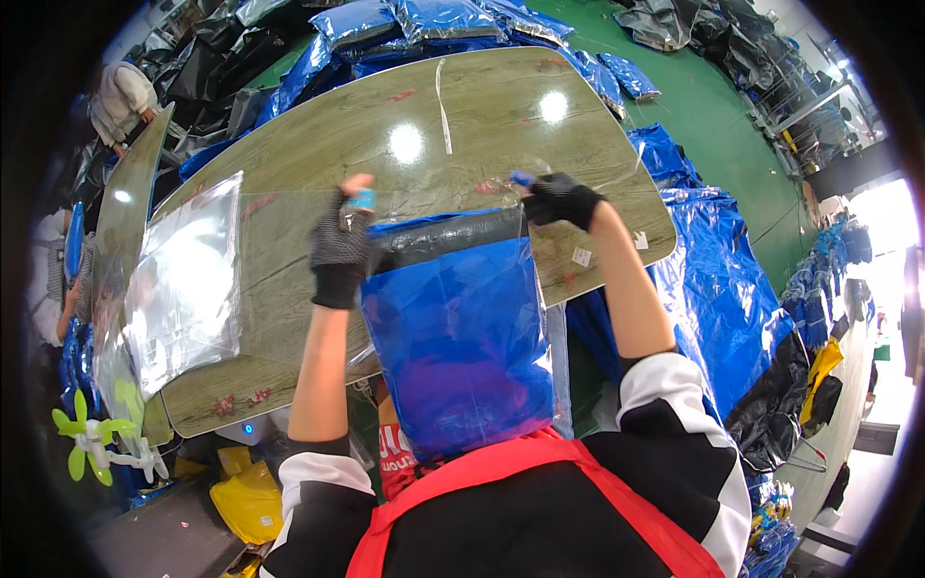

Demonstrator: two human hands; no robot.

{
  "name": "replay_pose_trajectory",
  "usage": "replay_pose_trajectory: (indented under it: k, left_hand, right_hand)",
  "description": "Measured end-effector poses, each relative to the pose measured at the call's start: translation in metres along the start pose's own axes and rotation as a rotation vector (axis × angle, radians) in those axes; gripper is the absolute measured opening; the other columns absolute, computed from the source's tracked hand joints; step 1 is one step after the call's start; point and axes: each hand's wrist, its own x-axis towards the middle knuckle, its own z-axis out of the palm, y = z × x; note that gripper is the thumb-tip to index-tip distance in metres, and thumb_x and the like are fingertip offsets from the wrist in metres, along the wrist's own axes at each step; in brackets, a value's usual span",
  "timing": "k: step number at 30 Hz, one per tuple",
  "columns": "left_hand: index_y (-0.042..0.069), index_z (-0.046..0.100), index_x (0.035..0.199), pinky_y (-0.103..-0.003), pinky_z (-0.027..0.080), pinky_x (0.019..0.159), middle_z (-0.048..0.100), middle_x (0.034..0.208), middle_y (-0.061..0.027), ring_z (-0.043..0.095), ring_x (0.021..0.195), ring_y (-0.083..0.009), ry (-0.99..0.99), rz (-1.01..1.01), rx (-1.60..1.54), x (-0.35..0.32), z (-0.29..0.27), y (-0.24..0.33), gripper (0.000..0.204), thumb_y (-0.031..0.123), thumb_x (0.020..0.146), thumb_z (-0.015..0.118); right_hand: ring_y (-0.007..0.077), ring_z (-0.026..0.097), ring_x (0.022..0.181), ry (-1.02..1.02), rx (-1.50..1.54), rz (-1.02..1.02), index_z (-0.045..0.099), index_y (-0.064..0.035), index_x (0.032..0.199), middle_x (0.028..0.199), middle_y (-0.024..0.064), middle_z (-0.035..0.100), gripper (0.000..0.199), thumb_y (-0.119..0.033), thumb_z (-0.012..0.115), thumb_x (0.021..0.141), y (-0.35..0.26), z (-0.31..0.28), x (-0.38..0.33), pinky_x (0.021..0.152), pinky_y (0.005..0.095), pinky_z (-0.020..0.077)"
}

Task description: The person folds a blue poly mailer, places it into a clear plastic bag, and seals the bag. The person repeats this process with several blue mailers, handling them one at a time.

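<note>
A blue folded item [462,337] with a black band along its top lies inside a clear plastic bag [544,347], right in front of my body and against the red apron. My left hand [342,243], in a dark glove with bare fingertips and a light-blue cover on one finger, grips the bag's upper left side. At the upper right, my right hand [564,200] in a black glove pinches the clear film, a blue cover on one fingertip. Fine finger contact is blurred on both sides.
Beyond the bag stretches a wood-patterned table [328,144]. Clear empty bags [188,279] lie at its left. Blue packed bundles [448,19] are piled behind, and blue sheeting [723,260] hangs at right. A green small fan [92,438] stands lower left; another person [120,101] is far left.
</note>
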Motion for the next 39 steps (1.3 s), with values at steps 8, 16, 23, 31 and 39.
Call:
replay_pose_trajectory:
  k: [8, 16, 23, 31, 39]
  left_hand:
    - [0.001, 0.061, 0.114, -0.043, 0.045, 0.094, 0.062, 0.114, -0.0197, 0.059, 0.103, -0.035, -0.455, 0.421, 0.47, -0.023, 0.097, 0.019, 0.032, 0.021, 0.089, 0.053]
    - [0.003, 0.062, 0.112, -0.042, 0.047, 0.09, 0.063, 0.109, -0.0189, 0.06, 0.099, -0.0353, -0.58, 0.324, 0.364, -0.021, 0.097, 0.008, 0.031, 0.022, 0.089, 0.053]
    - [0.003, 0.064, 0.112, -0.042, 0.047, 0.094, 0.064, 0.113, -0.0184, 0.06, 0.106, -0.0355, -0.279, 0.396, 0.485, -0.029, 0.059, -0.006, 0.028, 0.018, 0.091, 0.054]
    - [0.001, 0.061, 0.11, -0.042, 0.046, 0.091, 0.064, 0.108, -0.0181, 0.059, 0.102, -0.0345, -0.337, 0.363, 0.584, -0.035, 0.042, -0.028, 0.027, 0.017, 0.089, 0.054]
    - [-0.001, 0.062, 0.108, -0.043, 0.045, 0.091, 0.064, 0.108, -0.0187, 0.058, 0.1, -0.0343, -0.327, 0.325, 0.569, -0.036, 0.046, -0.028, 0.027, 0.017, 0.089, 0.054]
  right_hand:
    - [0.017, 0.065, 0.099, -0.038, -0.005, -0.257, 0.067, 0.0042, 0.109, 0.106, 0.0117, 0.069, 0.034, -0.024, 0.066, 0.089, -0.007, 0.063, 0.016, 0.09, 0.0287, 0.0503]
    - [0.0194, 0.066, 0.096, 0.05, -0.726, -0.568, 0.072, -0.0086, 0.105, 0.102, 0.0094, 0.071, 0.022, -0.022, 0.061, 0.091, 0.02, 0.071, -0.023, 0.086, 0.0304, 0.0495]
    - [0.0328, 0.064, 0.088, 0.154, -1.097, -0.656, 0.069, -0.0092, 0.102, 0.094, 0.0161, 0.068, 0.032, -0.029, 0.066, 0.077, -0.005, 0.098, -0.047, 0.078, 0.0417, 0.0512]
    - [0.0354, 0.065, 0.08, 0.375, -1.506, -0.557, 0.065, -0.0107, 0.105, 0.085, 0.0156, 0.066, 0.03, -0.028, 0.063, 0.08, -0.015, 0.155, 0.003, 0.068, 0.0449, 0.0517]
    - [0.0353, 0.062, 0.084, 0.159, -1.422, -0.746, 0.067, -0.005, 0.085, 0.087, 0.0154, 0.063, 0.018, -0.02, 0.058, 0.087, -0.004, 0.143, 0.006, 0.073, 0.0438, 0.0496]
